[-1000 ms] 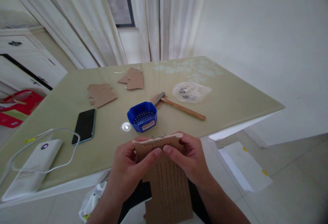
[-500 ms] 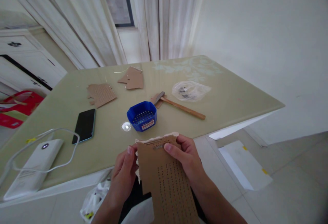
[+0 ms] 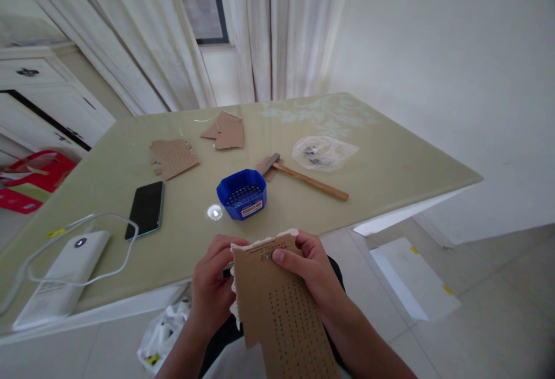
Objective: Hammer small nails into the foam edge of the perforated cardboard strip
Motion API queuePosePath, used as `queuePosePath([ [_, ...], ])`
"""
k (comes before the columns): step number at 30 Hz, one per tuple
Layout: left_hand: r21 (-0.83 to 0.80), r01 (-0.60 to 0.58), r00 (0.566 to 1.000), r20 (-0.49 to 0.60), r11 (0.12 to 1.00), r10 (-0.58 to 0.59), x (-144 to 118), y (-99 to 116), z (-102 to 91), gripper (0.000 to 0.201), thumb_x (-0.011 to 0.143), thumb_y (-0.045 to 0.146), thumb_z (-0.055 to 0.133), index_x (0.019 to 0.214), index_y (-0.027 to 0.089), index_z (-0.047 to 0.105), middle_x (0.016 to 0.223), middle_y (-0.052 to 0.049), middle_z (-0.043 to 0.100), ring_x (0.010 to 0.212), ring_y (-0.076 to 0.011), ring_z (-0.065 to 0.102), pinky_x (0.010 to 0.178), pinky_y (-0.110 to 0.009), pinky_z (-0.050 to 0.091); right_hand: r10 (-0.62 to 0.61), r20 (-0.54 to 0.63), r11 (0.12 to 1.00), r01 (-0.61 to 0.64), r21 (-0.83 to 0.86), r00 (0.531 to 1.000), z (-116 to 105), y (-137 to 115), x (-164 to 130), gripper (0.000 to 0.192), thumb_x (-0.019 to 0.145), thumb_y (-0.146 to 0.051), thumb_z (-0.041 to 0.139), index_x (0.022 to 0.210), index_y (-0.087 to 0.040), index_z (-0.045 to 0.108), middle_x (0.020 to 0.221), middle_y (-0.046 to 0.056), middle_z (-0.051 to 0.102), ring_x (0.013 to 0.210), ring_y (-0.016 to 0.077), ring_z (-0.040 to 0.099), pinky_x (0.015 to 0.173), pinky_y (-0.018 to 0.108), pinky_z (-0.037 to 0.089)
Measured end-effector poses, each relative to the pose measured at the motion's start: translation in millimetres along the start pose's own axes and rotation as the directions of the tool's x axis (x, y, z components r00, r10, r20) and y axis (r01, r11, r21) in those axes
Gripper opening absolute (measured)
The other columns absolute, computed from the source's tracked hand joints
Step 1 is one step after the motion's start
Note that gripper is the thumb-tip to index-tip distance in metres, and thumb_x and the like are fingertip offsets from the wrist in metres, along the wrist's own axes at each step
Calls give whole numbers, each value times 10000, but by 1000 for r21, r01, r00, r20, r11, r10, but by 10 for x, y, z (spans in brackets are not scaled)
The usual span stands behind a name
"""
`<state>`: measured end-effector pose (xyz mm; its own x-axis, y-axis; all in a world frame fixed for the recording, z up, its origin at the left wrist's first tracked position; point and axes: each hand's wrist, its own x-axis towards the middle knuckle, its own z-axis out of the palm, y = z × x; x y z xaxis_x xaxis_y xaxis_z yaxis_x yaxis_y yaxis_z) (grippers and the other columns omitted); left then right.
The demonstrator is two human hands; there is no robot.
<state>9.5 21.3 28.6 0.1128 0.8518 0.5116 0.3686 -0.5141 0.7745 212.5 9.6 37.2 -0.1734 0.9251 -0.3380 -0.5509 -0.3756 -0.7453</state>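
My right hand (image 3: 314,269) grips a torn piece of brown cardboard (image 3: 255,298) by its upper right corner, thumb pressed on the front and fingers behind. Rows of small dark holes or dots run down the cardboard, with a short cluster of small shiny bits beside the thumb. Bent fingers of my left hand (image 3: 212,283) reach behind the cardboard's ragged left edge; their tips are hidden. Beyond the hands a blue plastic basket (image 3: 241,194) with a perforated bottom stands on the table. A hammer (image 3: 310,181) with a wooden handle lies right of it, its head on a cardboard scrap (image 3: 271,174).
Torn cardboard pieces (image 3: 176,158) (image 3: 229,132) lie farther back on the table (image 3: 390,165). A clear plastic bag (image 3: 333,152) holds small dark things. On the left are a phone (image 3: 145,208) and a white power bank (image 3: 65,281) with a cable. A plastic bag (image 3: 162,333) sits below the table edge.
My left hand has shifted its grip: its thumb was at the cardboard's left edge, and now its fingers curl behind the sheet. My right thumb has slid slightly left.
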Motion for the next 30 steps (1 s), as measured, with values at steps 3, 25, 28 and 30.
queuePosePath([
  [3, -6, -43, 999, -19, 999, 43, -37, -1, 2, 94, 912, 205, 748, 924, 226, 840, 900, -46, 797, 797, -210, 744, 653, -262, 551, -17, 0, 999, 17, -30, 1000, 0, -2, -7, 434, 645, -425, 1065, 889, -169, 813, 835, 24, 829, 684, 148, 732, 669, 245, 550],
  [25, -6, -200, 979, -43, 980, 200, -27, -18, 68, 119, 1003, 236, 714, 978, 215, 828, 889, -73, 806, 769, -212, 724, 654, -303, 572, -52, 73, 998, 54, -19, 996, 1, 8, -39, 442, 700, -406, 1037, 775, -185, 662, 705, -49, 650, 618, 102, 581, 601, 211, 447],
  [28, -53, -188, 982, -37, 981, 186, -40, -39, 81, 147, 1009, 309, 730, 960, 212, 828, 891, -76, 806, 772, -213, 725, 663, -305, 575, -44, 96, 999, 44, 0, 994, -7, 14, -60, 444, 712, -403, 1034, 772, -184, 653, 697, -51, 636, 611, 94, 565, 598, 204, 426],
  [30, -79, -174, 985, -30, 982, 172, -30, -34, 92, 168, 1006, 351, 745, 945, 215, 823, 879, -69, 806, 767, -211, 729, 666, -304, 582, -39, 95, 999, 39, 1, 995, -23, 23, -78, 427, 732, -419, 1022, 799, -185, 671, 724, -42, 652, 626, 97, 568, 617, 209, 435],
])
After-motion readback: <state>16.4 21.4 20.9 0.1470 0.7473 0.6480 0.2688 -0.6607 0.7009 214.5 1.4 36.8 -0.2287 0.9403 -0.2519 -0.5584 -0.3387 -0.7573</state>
